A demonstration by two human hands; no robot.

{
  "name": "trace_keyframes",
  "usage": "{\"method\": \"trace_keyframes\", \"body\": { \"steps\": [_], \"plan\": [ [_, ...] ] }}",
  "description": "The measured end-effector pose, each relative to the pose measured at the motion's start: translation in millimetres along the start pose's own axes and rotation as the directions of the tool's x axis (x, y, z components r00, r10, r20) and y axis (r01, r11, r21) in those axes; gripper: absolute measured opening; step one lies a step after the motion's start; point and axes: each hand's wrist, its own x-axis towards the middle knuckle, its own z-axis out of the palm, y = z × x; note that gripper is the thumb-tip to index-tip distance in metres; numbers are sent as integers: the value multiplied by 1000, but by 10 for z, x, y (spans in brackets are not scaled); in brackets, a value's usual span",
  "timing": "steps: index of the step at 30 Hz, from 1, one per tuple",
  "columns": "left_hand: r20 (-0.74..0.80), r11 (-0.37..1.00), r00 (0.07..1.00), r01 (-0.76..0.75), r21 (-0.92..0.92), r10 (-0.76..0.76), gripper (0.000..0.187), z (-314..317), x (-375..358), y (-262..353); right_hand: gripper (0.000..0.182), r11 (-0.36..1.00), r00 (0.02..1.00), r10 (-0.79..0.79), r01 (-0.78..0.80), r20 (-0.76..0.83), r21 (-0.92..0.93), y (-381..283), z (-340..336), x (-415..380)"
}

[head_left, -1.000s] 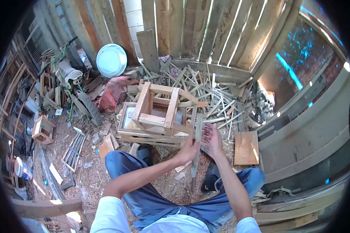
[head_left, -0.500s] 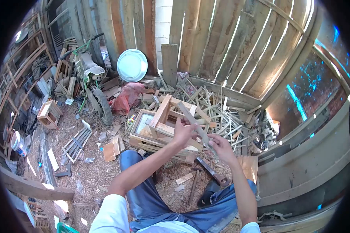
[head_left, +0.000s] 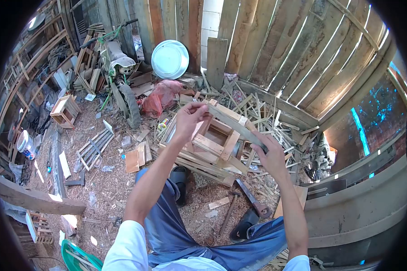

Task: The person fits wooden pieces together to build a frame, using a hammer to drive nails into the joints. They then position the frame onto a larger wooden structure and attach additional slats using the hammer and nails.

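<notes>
My left hand (head_left: 192, 121) pinches the far end of a thin grey wooden slat (head_left: 233, 123). At its other end my right hand (head_left: 272, 157) grips the same slat, thumb and fingers around it. The slat runs slantwise above a small wooden frame (head_left: 208, 144) of pale strips, partly covered by it. Beneath that frame lies a larger slatted wooden crate (head_left: 199, 168), between my legs and the scrap pile. On the ground before me are a hammer (head_left: 229, 212) and a handsaw (head_left: 253, 200), neither touched by my hands.
Loose wood strips (head_left: 276, 131) lie heaped by the plank wall (head_left: 276, 49). A pale round basin (head_left: 170, 59) leans there, near a red plastic bag (head_left: 160, 97) and a small bike (head_left: 122, 81). At left are a slatted panel (head_left: 96, 145), a small crate (head_left: 65, 111) and a bucket (head_left: 27, 143).
The slat has moved up and been turned in my hands. My left hand slid to its far end, my right to the near end, so they are farther apart. The view shifted slightly.
</notes>
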Motion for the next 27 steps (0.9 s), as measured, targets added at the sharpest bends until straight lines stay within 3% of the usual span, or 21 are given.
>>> {"method": "trace_keyframes", "body": {
  "steps": [3,4,6,7,8,9,11,15,18,19,21,22,24,25,27],
  "plan": [
    [16,998,1000,-3,70,2,22,-163,140,80,40,997,997,68,-66,38,-51,40,53,-17],
    [77,985,997,-29,168,16,22,-252,211,100,40,995,996,76,-73,44,-68,68,77,-37],
    [155,937,988,-54,344,0,29,-421,258,58,38,997,997,74,-73,31,-21,172,131,-79],
    [156,937,988,-49,346,-6,29,-488,263,6,37,998,998,60,-60,17,20,220,150,-88],
    [139,751,988,-43,659,-65,34,-554,255,-54,35,998,998,61,-61,1,-5,255,166,-102],
    [103,465,988,-37,885,-117,39,-616,243,-119,35,998,998,68,-68,3,0,285,171,-113],
    [84,476,983,6,879,-166,47,-674,264,-272,35,984,983,179,-179,48,-8,320,173,-135],
    [117,556,982,-16,831,-145,49,-497,292,-369,35,976,976,218,-218,3,11,357,136,-149],
    [198,276,978,-209,938,68,56,-409,239,-448,34,961,961,276,-275,3,-1,357,67,-156],
    [198,277,978,-207,938,61,56,-446,263,-566,34,961,961,277,-276,-16,31,363,65,-159],
    [318,109,908,-358,928,272,54,-471,299,-664,34,965,966,259,-258,-20,42,376,59,-156],
    [317,106,909,-355,929,272,54,-453,306,-657,34,971,970,241,-240,-27,14,370,61,-159],
    [139,199,989,-146,969,50,49,-384,311,-591,34,975,975,221,-222,-35,-9,343,71,-155],
    [138,195,989,-146,970,51,49,-370,303,-507,34,974,974,225,-225,-16,-10,317,81,-146],
    [68,323,986,-15,946,-153,46,-363,301,-358,33,974,974,225,-225,1,-8,276,94,-124]
  ]
}}
